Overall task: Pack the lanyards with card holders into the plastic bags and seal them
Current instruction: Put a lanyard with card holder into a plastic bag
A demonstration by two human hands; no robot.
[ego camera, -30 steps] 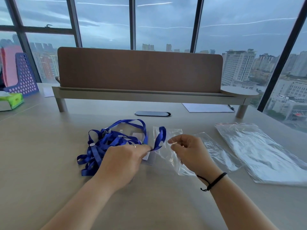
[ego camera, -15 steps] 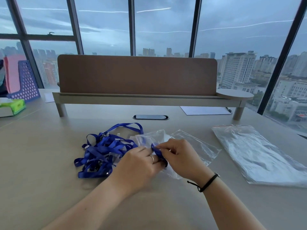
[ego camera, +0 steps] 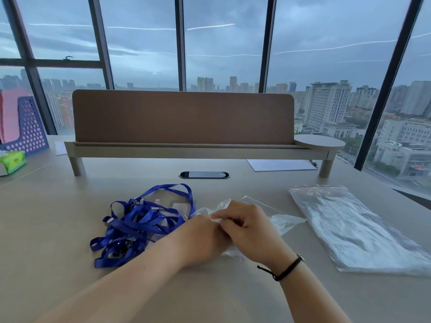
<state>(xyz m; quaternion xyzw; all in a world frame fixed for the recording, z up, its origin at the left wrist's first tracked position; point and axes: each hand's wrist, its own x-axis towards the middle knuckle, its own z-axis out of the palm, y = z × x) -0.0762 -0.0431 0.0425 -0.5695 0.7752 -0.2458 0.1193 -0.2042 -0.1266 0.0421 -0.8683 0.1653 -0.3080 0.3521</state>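
Note:
A tangle of blue lanyards (ego camera: 140,223) with clear card holders lies on the desk, left of centre. A clear plastic bag (ego camera: 283,220) lies crumpled right beside it, partly under my hands. My left hand (ego camera: 200,240) and my right hand (ego camera: 250,231) meet over the bag's near end, fingers curled and pinching the plastic. What lies between the fingers is hidden. No blue strap shows at the hands now.
A stack of clear zip bags (ego camera: 356,229) with a red seal line lies on the right. A raised desk shelf (ego camera: 198,149) with a brown panel spans the back. A paper sheet (ego camera: 279,164), a cable port (ego camera: 204,175) and a tissue box (ego camera: 11,160) lie around.
My hands have closed together over the bag. The blue strap end that I held a second ago is no longer in sight, and the bag has bunched up.

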